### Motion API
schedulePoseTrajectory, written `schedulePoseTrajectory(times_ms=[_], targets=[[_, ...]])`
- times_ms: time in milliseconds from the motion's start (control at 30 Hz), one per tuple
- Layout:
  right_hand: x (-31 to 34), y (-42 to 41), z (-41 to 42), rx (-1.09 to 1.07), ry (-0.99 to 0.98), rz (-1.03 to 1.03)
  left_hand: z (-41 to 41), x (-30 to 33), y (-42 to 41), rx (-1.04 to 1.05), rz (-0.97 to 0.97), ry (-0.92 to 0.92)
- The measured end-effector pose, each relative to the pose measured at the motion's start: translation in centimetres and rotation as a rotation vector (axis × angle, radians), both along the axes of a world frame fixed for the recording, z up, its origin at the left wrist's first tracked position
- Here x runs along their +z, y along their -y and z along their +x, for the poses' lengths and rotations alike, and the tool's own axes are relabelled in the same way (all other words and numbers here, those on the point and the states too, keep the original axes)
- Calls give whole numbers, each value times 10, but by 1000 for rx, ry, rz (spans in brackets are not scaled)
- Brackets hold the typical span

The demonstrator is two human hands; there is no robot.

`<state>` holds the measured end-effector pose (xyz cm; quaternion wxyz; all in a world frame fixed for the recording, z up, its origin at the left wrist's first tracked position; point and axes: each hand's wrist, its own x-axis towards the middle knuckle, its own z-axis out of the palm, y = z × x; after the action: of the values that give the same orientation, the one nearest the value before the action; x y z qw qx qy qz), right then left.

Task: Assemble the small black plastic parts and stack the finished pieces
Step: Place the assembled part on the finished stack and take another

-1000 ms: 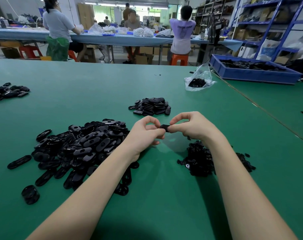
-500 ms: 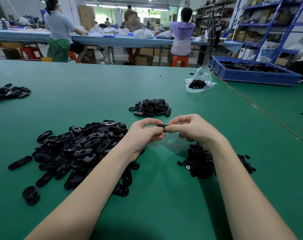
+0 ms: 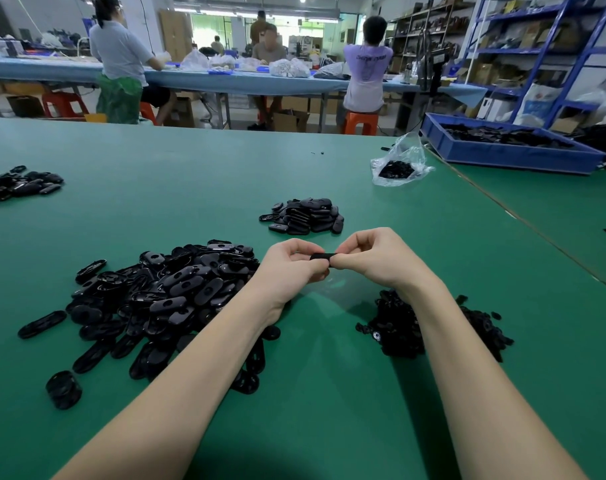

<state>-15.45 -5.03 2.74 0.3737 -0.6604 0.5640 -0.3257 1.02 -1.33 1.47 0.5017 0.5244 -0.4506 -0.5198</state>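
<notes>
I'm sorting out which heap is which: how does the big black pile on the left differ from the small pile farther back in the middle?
The large pile by the left hand is loose and sprawling, with strays around it; the small pile beyond both hands is compact. In the large pile single ovals lie every way; in the small pile they overlap in leaning rows. Both are black oval plastic pieces on the green table.

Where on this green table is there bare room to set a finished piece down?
Bare green table lies beyond the big pile of oval parts, left of the small stacked pile. The near strip between the forearms is bare too. It is crowded beside the left hand and around the small-parts heap.
</notes>
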Motion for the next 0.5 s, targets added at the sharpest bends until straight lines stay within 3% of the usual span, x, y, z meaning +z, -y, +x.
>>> schedulePoseTrajectory(times_ms=[333, 500], targets=[[-3, -1, 5, -5, -7, -21, -3, -4, 0, 68, -13, 61], [-1, -3, -4, 24, 152, 35, 7, -1, 1, -23, -161, 340]])
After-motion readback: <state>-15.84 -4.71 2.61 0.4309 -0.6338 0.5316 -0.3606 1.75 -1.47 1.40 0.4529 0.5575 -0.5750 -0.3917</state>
